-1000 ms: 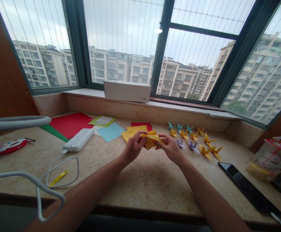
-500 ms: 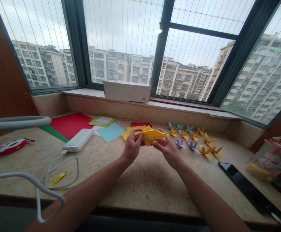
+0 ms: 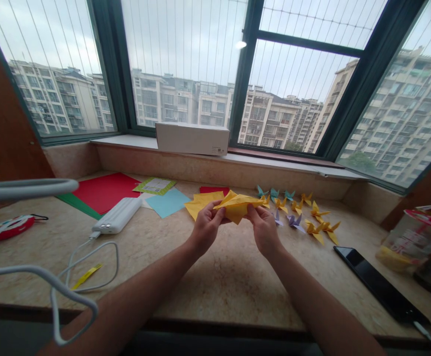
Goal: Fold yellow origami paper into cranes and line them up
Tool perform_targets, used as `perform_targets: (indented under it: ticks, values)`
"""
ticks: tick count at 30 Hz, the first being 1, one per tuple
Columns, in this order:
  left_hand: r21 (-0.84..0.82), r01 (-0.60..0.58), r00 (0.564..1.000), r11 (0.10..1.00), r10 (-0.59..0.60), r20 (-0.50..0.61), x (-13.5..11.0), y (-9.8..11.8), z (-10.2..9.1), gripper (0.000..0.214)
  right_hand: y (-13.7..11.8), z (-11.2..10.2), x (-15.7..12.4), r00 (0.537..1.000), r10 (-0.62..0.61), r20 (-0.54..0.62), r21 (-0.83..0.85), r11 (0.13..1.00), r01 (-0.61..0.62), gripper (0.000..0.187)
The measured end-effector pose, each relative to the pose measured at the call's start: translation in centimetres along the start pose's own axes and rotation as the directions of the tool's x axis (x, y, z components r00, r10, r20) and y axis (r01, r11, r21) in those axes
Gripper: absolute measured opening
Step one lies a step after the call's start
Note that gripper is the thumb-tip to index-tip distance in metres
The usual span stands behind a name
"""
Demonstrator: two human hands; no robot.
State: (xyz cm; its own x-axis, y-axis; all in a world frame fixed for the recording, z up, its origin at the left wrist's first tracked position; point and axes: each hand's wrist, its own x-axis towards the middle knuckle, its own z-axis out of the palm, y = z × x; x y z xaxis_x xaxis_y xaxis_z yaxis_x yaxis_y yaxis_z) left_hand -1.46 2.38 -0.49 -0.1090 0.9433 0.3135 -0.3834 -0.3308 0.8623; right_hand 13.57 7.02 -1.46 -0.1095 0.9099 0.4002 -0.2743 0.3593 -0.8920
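Above the middle of the counter I hold a partly folded yellow origami paper [image 3: 236, 206] between both hands. My left hand [image 3: 208, 225] pinches its left end, thumb on the near side. At the right end, my right hand [image 3: 265, 227] grips it with thumb and fingers. Flat yellow sheets [image 3: 198, 203] lie just behind my left hand. Folded paper cranes stand to the right: several yellow ones [image 3: 316, 230], teal ones [image 3: 274, 194] at the back and purple ones [image 3: 294, 221] close by my right hand, which partly hides one of them.
Blue paper [image 3: 168, 202], red paper [image 3: 107, 190] and a white power bank [image 3: 117, 216] lie left. Its cable [image 3: 92, 287] loops near the front edge. A phone [image 3: 378, 284] and a plastic cup [image 3: 408, 237] are at right. A white box [image 3: 193, 139] stands on the sill.
My right hand has moved from just below the paper's right side to a grip on its right end. The paper now stretches between both hands.
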Motion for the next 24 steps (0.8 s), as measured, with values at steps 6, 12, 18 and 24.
perform_targets:
  ticks: [6,12,18,24]
  values:
    - [0.102,-0.021,0.999,0.995,0.017,0.041,-0.1,-0.2,-0.4,0.034,-0.2,-0.1,-0.1,0.998,-0.056,-0.02,-0.113,0.992,0.053,0.038]
    - [0.192,0.013,0.999,0.981,-0.02,0.03,-0.5,0.6,-0.5,0.041,-0.3,0.0,-0.3,0.997,-0.035,0.068,-0.175,0.983,0.046,0.037]
    - [0.215,0.021,0.997,0.976,-0.035,0.062,-0.6,0.8,-0.3,0.045,-0.7,0.1,-0.4,0.995,-0.012,0.102,-0.138,0.99,0.026,0.035]
    - [0.351,-0.018,0.999,0.936,0.004,0.041,-0.2,-0.4,-1.0,0.037,-0.8,0.0,-0.6,0.98,0.112,0.166,-0.05,0.993,-0.105,0.042]
